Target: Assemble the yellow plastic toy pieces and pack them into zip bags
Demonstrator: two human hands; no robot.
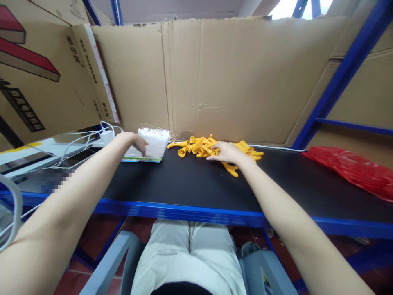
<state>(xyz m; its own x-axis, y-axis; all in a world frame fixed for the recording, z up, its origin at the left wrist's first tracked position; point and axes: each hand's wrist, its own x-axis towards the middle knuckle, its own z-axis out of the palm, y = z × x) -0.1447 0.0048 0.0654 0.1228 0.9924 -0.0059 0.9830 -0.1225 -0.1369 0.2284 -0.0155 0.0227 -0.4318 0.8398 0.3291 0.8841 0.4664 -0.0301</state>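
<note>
My left hand (137, 142) reaches to a stack of clear plastic bags (151, 144) at the back of the black tabletop (190, 184); its fingers curl down onto the stack's left edge. My right hand (223, 152) lies palm down on a pile of several small yellow plastic parts (199, 146), fingers stretched out toward the left, touching the parts. One yellow piece (231, 169) pokes out under my right wrist.
A cardboard sheet (233, 78) walls off the back of the table. A red plastic bag (353, 170) lies at the right. White cables and a charger (106, 135) sit at the left. Blue shelf posts (340, 78) stand at the right.
</note>
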